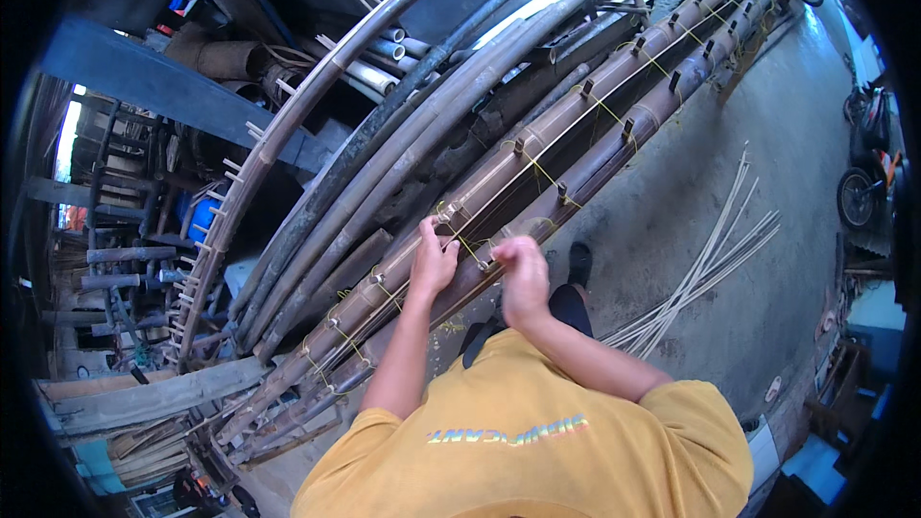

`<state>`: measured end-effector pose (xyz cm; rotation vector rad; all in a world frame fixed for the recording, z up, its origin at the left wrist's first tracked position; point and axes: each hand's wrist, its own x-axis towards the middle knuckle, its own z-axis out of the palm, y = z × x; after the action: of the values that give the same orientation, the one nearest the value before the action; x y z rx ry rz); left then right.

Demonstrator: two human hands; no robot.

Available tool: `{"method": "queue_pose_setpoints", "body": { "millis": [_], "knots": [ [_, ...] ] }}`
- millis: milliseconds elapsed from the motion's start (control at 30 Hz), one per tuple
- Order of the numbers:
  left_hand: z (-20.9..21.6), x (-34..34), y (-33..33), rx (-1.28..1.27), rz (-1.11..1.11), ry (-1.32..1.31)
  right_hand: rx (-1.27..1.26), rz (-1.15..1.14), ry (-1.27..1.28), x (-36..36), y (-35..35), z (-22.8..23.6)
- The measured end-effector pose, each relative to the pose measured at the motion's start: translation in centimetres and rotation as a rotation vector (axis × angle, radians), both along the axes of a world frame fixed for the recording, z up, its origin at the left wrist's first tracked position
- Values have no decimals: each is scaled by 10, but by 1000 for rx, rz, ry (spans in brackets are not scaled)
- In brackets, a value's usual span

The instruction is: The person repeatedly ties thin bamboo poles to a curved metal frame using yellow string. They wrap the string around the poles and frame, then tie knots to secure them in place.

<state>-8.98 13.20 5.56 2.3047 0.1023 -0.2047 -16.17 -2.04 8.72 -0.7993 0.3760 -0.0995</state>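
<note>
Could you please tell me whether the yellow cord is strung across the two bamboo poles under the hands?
Strung: the yellow cord repeatedly crosses from left pole to right pole.

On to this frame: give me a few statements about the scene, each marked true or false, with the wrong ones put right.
1. The person's left hand is at the farther long brown bamboo pole. True.
2. The right hand presses on that same pole. False: it is raised, slightly blurred, by the nearer long brown bamboo pole.
3. Thin yellow cord crosses between the two poles. True.
4. The loose, slender, pale sticks lie to the person's left. False: they lie on the grey concrete floor to the right.
5. The person wears a yellow short-sleeved shirt. True.
</note>
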Motion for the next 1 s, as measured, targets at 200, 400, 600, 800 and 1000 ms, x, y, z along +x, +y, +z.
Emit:
{"method": "queue_pose_setpoints", "body": {
  "millis": [200, 400, 600, 800, 1000],
  "knots": [
    [3, -4, -18, 260, -58, -445, -1318, 1208, -651, 109, 64, 66],
    [-19, 0, -3, 102, -115, -320, -1149, 1102, -534, 189, 22, -16],
    [-11, 0, 3, 135, 0, -97, -1324, 960, -890, 15, -44, -2],
    [15, 13, -6, -231, 53, -170, -1465, 690, -902, -4, -33, -69],
    [29, 114, 4, 61, 157, -382, -1382, 711, -899, -4, -34, -61]
  ]
}}
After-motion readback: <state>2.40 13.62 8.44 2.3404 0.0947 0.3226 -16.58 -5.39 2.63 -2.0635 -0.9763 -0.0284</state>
